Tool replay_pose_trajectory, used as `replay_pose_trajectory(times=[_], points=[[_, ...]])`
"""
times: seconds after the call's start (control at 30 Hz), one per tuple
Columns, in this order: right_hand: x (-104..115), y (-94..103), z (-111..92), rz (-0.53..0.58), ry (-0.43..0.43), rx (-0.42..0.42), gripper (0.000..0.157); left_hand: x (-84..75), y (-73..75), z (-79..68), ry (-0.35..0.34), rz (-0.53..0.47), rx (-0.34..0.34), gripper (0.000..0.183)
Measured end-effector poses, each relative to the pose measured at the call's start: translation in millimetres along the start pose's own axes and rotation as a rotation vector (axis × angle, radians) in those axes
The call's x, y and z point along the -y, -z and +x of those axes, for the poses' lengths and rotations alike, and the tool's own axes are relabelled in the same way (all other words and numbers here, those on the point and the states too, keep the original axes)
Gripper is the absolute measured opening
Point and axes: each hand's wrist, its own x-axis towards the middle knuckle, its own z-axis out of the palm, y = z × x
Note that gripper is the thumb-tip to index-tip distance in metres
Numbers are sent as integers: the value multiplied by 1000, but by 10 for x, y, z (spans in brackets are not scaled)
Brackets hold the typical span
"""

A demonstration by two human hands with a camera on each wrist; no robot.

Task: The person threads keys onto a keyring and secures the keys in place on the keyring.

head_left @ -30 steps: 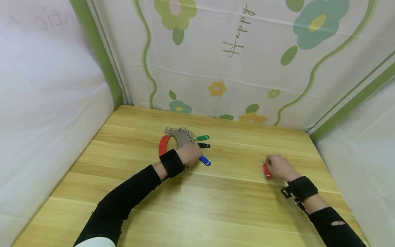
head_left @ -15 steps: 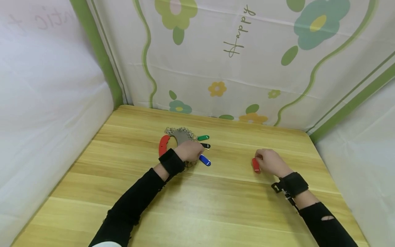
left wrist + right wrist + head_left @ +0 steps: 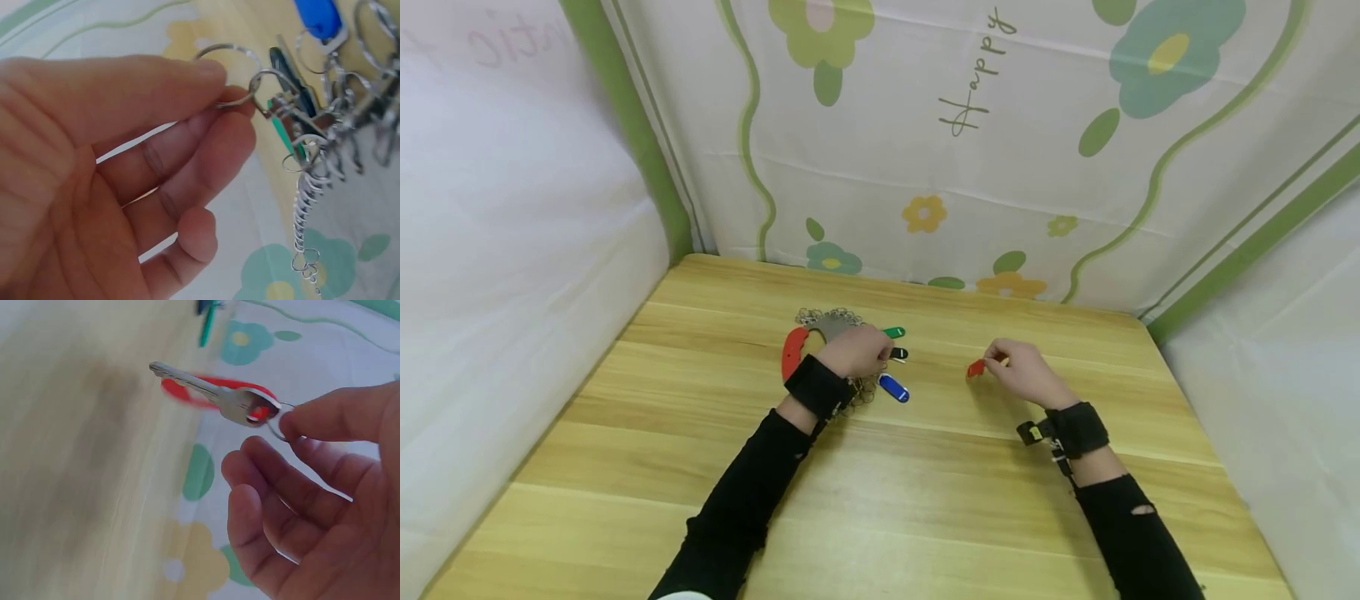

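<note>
Between thumb and index finger, my left hand (image 3: pixel 856 351) pinches a metal split ring (image 3: pixel 234 50), which links to another ring on a key holder. That holder is a grey plate (image 3: pixel 375 150) edged with many small rings, with a red handle (image 3: pixel 792 353). My right hand (image 3: pixel 1026 372) pinches the thin ring of a key (image 3: pixel 236 406) with a red tag (image 3: pixel 181 394); the key hangs above the table, to the right of the holder. On the holder's right side lie a green tag (image 3: pixel 893 332), a black tag (image 3: pixel 898 353) and a blue tag (image 3: pixel 893 387).
A wooden table (image 3: pixel 865 517) carries everything. White flowered cloth (image 3: pixel 850 150) rises behind it, and white cloth walls (image 3: pixel 535 208) stand on both sides.
My right hand has moved left and away from me, bringing the red-tagged key toward the holder. The left hand has shifted slightly and stays at the holder's rings.
</note>
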Motion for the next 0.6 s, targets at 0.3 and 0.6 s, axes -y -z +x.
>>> replay_pose_trajectory(times=[0.3,0.6], points=[[325,-267,377,423,-161,-41,30,34,13,26,54,-54,-9,25],[578,-523,661,786,-102,27,34,50,-12,59,48,-82,-25,22]])
